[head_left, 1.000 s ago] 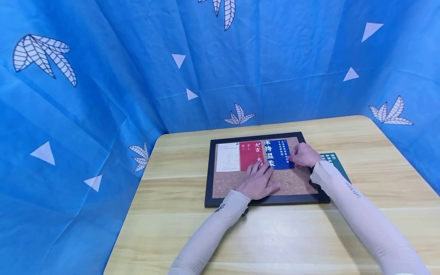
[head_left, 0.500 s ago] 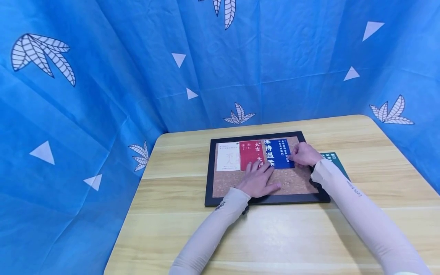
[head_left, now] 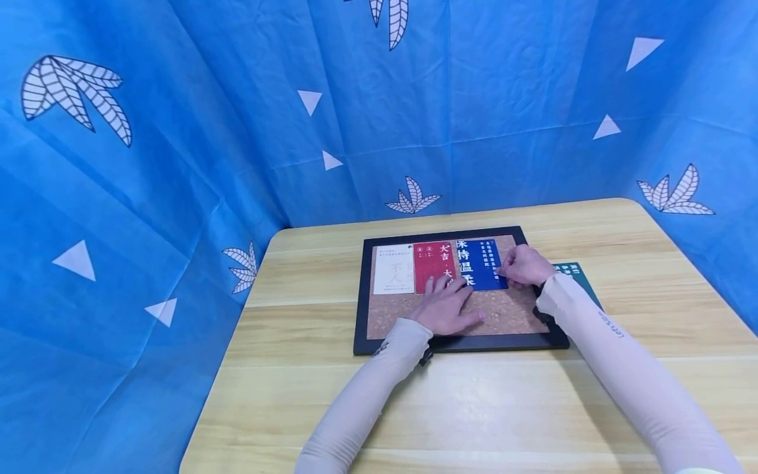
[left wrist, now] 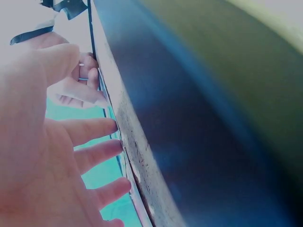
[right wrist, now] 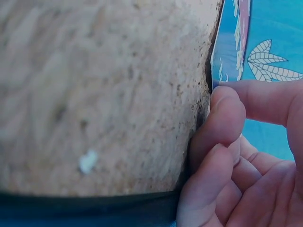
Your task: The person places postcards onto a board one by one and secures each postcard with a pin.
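Fingers of the right hand still pinch the blue card.

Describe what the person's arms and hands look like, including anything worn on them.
Both arms wear long, pale, close-fitting sleeves. The left sleeve has a dark marking near the cuff; the right sleeve has small dark lettering along the forearm. The left hand and right hand are gloveless. Something black, partly hidden, shows at each wrist.
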A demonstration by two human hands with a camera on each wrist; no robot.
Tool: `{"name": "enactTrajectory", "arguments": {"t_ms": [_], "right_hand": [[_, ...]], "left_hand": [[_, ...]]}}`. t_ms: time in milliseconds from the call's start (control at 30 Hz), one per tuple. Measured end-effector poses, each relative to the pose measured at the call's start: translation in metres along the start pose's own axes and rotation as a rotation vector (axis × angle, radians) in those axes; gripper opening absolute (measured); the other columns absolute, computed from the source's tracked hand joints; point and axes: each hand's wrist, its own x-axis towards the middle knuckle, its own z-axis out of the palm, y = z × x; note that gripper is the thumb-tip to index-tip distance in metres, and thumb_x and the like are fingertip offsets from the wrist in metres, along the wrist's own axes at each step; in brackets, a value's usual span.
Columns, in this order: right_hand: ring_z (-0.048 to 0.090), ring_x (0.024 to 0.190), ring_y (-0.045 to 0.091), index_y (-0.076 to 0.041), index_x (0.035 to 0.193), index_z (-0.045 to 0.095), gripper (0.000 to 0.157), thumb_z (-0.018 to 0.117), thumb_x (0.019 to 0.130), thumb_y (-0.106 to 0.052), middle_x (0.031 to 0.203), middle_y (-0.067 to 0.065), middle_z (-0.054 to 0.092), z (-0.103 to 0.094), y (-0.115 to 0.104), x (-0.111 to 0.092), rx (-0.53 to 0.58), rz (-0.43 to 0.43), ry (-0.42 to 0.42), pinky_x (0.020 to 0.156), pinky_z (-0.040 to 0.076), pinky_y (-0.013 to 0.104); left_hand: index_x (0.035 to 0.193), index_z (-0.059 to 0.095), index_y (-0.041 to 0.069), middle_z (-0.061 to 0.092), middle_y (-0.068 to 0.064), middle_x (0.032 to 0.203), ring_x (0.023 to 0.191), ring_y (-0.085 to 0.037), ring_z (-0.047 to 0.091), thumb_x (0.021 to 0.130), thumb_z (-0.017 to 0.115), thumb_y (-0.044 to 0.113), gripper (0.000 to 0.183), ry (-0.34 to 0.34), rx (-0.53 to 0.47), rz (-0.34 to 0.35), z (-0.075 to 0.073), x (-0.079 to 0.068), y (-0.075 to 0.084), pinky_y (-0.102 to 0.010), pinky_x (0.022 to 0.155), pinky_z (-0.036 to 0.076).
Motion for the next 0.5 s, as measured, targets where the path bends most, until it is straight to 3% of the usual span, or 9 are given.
{"name": "enactTrajectory", "arguments": {"t_ms": [300,500], "right_hand": [[0.063,0.062,0.018,-0.001,0.091,0.066,0.023,0.063,0.100,-0.022,0.068,0.004,0.067,0.000,0.003,-0.003,0.028,-0.029,-0.009,0.055,0.048,0.030],[0.063,0.064,0.016,0.003,0.095,0.065,0.024,0.058,0.102,-0.019,0.073,0.007,0.068,-0.012,0.007,-0.020,0.058,-0.084,0.009,0.059,0.054,0.030]], "left_hand": [[0.159,0.042,0.025,0.037,0.002,0.167,0.154,-0.029,0.028,0.099,0.036,0.073,0.077,-0.022,0.013,-0.013,0.002,0.001,0.001,-0.061,0.127,0.019],[0.159,0.041,0.024,0.035,0.002,0.168,0.157,-0.031,0.025,0.099,0.038,0.072,0.077,-0.015,0.016,-0.020,0.000,-0.001,0.002,-0.061,0.128,0.018]]}}
